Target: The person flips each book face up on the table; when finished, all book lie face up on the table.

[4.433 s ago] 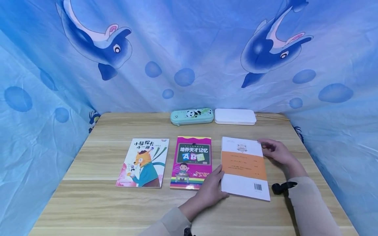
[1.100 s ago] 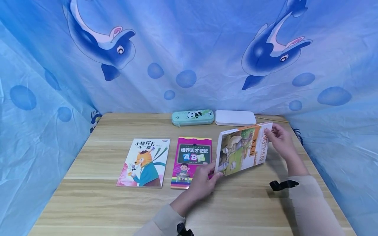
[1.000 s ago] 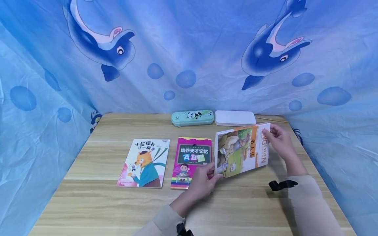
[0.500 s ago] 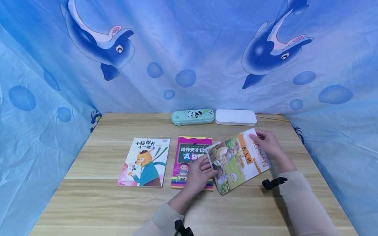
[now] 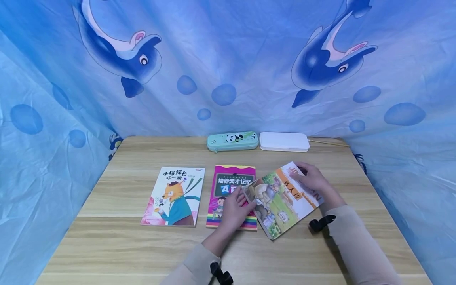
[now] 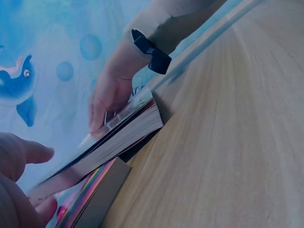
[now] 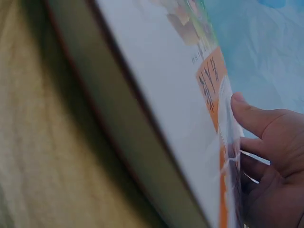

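Note:
A thick paperback (image 5: 281,202) with a painted cover, an orange strip and large orange letters lies turned at an angle, face up, at the right. Its left corner overlaps the magenta ABC book (image 5: 225,225) beside it. My right hand (image 5: 314,180) grips the far right end, thumb on the cover and fingers curled behind; the right wrist view shows clear film on the cover there. At the opposite corner is my left hand (image 5: 235,209), fingers spread. In the left wrist view its thumb (image 6: 38,153) stands off the cover, fingertips close by the corner.
A picture book with a cat in a teal coat (image 5: 174,202) lies at the left. Along the back edge stand a mint panda pencil case (image 5: 232,141), a white flat case (image 5: 284,141) and a thin stick (image 5: 329,143). A dolphin-print cloth (image 5: 256,79) encloses the wooden table (image 5: 142,253).
The paperback was turned from back cover to front between both hands. It has since come down flatter, rotated, and shifted toward the magenta book. The right hand moved left and nearer with it.

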`<action>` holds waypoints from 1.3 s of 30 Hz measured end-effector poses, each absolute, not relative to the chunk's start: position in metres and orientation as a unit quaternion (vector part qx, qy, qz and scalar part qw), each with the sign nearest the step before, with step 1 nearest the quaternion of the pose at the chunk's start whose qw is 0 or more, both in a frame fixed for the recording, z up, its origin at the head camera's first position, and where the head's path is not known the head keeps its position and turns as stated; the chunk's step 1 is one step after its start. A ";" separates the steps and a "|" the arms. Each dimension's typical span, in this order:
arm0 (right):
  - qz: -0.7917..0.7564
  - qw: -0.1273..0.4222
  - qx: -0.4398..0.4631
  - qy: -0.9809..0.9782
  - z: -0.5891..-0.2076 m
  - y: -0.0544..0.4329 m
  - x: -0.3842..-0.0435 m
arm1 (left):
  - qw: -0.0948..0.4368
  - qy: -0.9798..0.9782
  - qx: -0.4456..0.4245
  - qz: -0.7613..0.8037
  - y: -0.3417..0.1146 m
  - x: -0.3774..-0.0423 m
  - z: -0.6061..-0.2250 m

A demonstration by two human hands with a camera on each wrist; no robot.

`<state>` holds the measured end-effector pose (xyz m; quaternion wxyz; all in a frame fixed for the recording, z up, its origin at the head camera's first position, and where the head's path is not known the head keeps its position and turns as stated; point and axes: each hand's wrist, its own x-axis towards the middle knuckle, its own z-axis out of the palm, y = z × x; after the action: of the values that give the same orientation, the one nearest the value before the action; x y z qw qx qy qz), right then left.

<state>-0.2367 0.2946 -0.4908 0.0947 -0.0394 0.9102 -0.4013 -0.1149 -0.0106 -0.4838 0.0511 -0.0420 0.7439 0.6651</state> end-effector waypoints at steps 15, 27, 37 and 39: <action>-0.356 0.064 -0.027 0.932 -0.484 0.309 -0.212 | 0.023 0.831 0.033 0.555 -0.020 -0.131 -0.480; -0.309 0.082 0.014 0.947 -0.479 0.335 -0.174 | 0.072 0.856 0.081 0.506 -0.016 -0.150 -0.473; -0.379 0.112 0.051 0.917 -0.481 0.338 -0.167 | 0.102 0.867 0.088 0.480 -0.015 -0.147 -0.469; -0.389 0.105 0.048 0.914 -0.481 0.337 -0.168 | 0.112 0.865 0.095 0.480 -0.014 -0.145 -0.468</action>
<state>-0.1680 0.3374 -0.4808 0.1053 0.0477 0.9139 -0.3890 -0.1450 -0.0141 -0.4683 0.1117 0.0945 0.8649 0.4801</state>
